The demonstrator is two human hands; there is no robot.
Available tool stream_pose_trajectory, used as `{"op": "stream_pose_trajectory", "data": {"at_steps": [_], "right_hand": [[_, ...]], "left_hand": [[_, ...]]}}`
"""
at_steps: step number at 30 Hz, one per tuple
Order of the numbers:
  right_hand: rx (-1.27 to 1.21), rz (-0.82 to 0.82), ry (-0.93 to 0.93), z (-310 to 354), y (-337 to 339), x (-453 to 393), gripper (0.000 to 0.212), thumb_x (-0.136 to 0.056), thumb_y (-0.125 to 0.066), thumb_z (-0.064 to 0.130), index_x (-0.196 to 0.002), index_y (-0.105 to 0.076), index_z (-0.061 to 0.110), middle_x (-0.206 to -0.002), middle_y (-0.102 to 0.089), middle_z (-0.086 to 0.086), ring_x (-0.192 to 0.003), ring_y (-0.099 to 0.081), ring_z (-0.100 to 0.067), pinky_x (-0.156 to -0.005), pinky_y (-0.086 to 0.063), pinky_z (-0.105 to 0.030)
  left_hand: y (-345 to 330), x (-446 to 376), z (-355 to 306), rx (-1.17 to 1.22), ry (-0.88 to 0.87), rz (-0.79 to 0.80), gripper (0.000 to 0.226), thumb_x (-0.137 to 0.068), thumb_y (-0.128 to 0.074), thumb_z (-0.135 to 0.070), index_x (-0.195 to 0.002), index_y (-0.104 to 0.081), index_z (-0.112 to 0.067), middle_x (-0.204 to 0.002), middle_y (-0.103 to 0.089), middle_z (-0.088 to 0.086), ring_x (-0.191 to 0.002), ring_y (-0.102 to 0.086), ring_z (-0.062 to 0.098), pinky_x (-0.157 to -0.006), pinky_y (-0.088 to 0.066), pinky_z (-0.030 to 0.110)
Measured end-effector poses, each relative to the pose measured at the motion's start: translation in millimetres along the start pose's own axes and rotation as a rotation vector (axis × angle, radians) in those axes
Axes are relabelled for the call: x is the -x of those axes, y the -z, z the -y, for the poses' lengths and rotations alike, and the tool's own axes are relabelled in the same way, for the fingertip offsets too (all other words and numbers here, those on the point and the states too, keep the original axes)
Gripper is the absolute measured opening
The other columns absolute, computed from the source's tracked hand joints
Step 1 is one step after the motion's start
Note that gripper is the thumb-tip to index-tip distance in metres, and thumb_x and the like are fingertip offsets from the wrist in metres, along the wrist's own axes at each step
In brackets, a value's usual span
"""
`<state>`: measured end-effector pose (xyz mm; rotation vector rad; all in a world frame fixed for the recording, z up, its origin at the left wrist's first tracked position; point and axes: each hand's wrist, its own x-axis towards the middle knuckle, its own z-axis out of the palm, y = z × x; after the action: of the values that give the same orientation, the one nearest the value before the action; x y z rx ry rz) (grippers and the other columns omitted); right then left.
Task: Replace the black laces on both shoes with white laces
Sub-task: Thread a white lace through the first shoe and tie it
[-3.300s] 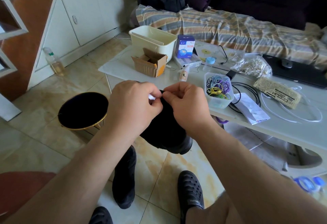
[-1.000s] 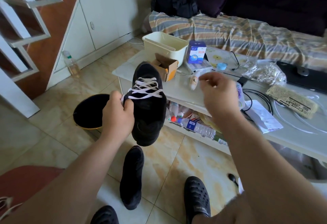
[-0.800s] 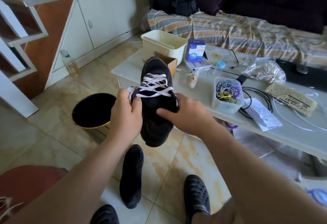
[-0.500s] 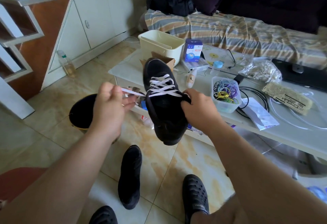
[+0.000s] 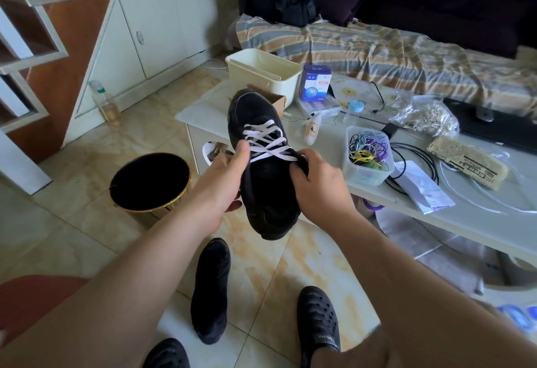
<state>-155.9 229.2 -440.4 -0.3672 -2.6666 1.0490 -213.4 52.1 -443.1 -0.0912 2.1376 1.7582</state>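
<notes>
Head view: black shoe [image 5: 263, 190] held up in air above floor, toe pointing away toward desk [image 5: 453, 210]. White lace [image 5: 266, 142] crisscrossed over upper eyelets. Left hand [image 5: 225, 177] grips shoe's left side, thumb pressing lace edge. Right hand [image 5: 315, 183] curled round right collar, fingers pinching near last eyelet. Second shoe [image 5: 209, 289] lies on floor below, lacing not visible. Judgement: finishing first shoe; best to pull both lace ends evenly, keep crossings flat, steady shoe with thumb before tightening.

Matt black cloth shoe [image 5: 261, 181], flat woven white laces [image 5: 266, 142], glossy floor tiles [image 5: 87, 222]
</notes>
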Motion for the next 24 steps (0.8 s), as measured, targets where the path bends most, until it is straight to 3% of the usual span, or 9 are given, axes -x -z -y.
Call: {"op": "stream_pose_trajectory", "data": {"at_steps": [2, 4, 8, 11, 13, 15, 18, 21, 24], "right_hand": [[-0.007, 0.039, 0.0, -1.6, 0.5, 0.7, 0.027, -0.104, -0.05, 0.045, -0.119, -0.056, 0.023, -0.098, -0.068, -0.007, -0.092, -0.062, -0.03, -0.077, -0.051, -0.041], [-0.002, 0.109, 0.016, -4.1, 1.0, 3.4, 0.034, -0.102, -0.052, 0.055, -0.11, -0.051, 0.022, -0.089, -0.063, -0.002, -0.083, -0.06, -0.023, -0.067, -0.045, -0.037], [0.071, 0.273, 0.075, -12.9, 0.4, 4.3, 0.04, -0.102, -0.046, 0.061, -0.1, -0.047, 0.021, -0.082, -0.057, 0.004, -0.076, -0.054, -0.016, -0.059, -0.036, -0.033], [0.111, 0.268, 0.02, -20.0, -0.4, 0.8, 0.037, -0.103, -0.046, 0.061, -0.096, -0.05, 0.025, -0.086, -0.06, 0.003, -0.079, -0.056, -0.021, -0.059, -0.036, -0.033], [0.037, 0.256, -0.077, -26.0, -2.6, 0.2, 0.029, -0.101, -0.05, 0.06, -0.102, -0.052, 0.031, -0.093, -0.061, 0.005, -0.081, -0.057, -0.014, -0.059, -0.037, -0.03], [-0.014, 0.269, -0.156, -30.6, -7.1, -2.3, 0.034, -0.096, -0.057, 0.059, -0.115, -0.051, 0.032, -0.099, -0.06, 0.007, -0.083, -0.056, -0.008, -0.06, -0.04, -0.029], [0.012, 0.275, -0.24, -42.3, -16.6, -4.4, 0.03, -0.097, -0.056, 0.043, -0.121, -0.051, 0.025, -0.105, -0.061, -0.005, -0.086, -0.059, -0.02, -0.063, -0.047, -0.033], [0.145, 0.369, -0.248, -72.2, -38.6, 10.1, 0.027, -0.099, -0.045, 0.027, -0.125, -0.047, 0.019, -0.111, -0.062, -0.015, -0.092, -0.057, -0.033, -0.073, -0.047, -0.038], [0.124, 0.391, -0.353, -127.3, -69.6, 41.0, 0.012, -0.096, -0.043, 0.021, -0.108, -0.048, 0.021, -0.103, -0.063, -0.015, -0.083, -0.057, -0.033, -0.069, -0.049, -0.039]], "left_hand": [[0.6, 1.1, 3.2, -0.165, -0.131, -0.002, 0.055, -0.072, -0.07, -0.078, -0.108, -0.057, -0.039, -0.107, -0.073, -0.01, -0.097, -0.072, 0.015, -0.084, -0.062, 0.042], [2.6, 2.7, 7.5, -0.312, -0.196, -0.027, 0.046, -0.078, -0.078, -0.055, -0.113, -0.052, -0.038, -0.107, -0.071, -0.012, -0.096, -0.071, 0.012, -0.084, -0.061, 0.043], [5.2, -1.0, 16.1, -0.344, -0.184, -0.134, 0.022, -0.091, -0.065, -0.036, -0.109, -0.054, -0.037, -0.102, -0.068, -0.008, -0.093, -0.067, 0.018, -0.085, -0.059, 0.046], [-7.1, -5.6, 21.5, -0.347, -0.228, -0.21, 0.017, -0.097, -0.062, -0.035, -0.111, -0.053, -0.03, -0.096, -0.063, -0.008, -0.083, -0.061, 0.011, -0.064, -0.05, 0.031], [-22.4, -8.8, 26.6, -0.38, -0.28, -0.235, 0.016, -0.1, -0.06, -0.033, -0.112, -0.051, -0.028, -0.091, -0.059, -0.01, -0.077, -0.057, 0.007, -0.057, -0.04, 0.027], [-35.2, -12.7, 38.8, -0.309, -0.326, -0.241, 0.014, -0.101, -0.058, -0.029, -0.112, -0.05, -0.025, -0.088, -0.061, -0.007, -0.079, -0.06, 0.01, -0.059, -0.044, 0.03], [-47.6, -16.2, 65.5, -0.242, -0.33, -0.157, 0.01, -0.099, -0.056, -0.024, -0.104, -0.049, -0.023, -0.087, -0.066, 0.001, -0.082, -0.065, 0.021, -0.067, -0.051, 0.039], [-54.7, -15.4, 106.6, -0.353, -0.17, -0.001, 0.016, -0.093, -0.06, -0.023, -0.103, -0.047, -0.026, -0.094, -0.066, -0.001, -0.089, -0.064, 0.024, -0.071, -0.049, 0.038], [-66.9, -22.2, 156.1, -0.564, -0.002, 0.201, 0.03, -0.09, -0.069, -0.03, -0.111, -0.048, -0.025, -0.103, -0.066, 0.0, -0.1, -0.063, 0.028, -0.082, -0.048, 0.039]]}}
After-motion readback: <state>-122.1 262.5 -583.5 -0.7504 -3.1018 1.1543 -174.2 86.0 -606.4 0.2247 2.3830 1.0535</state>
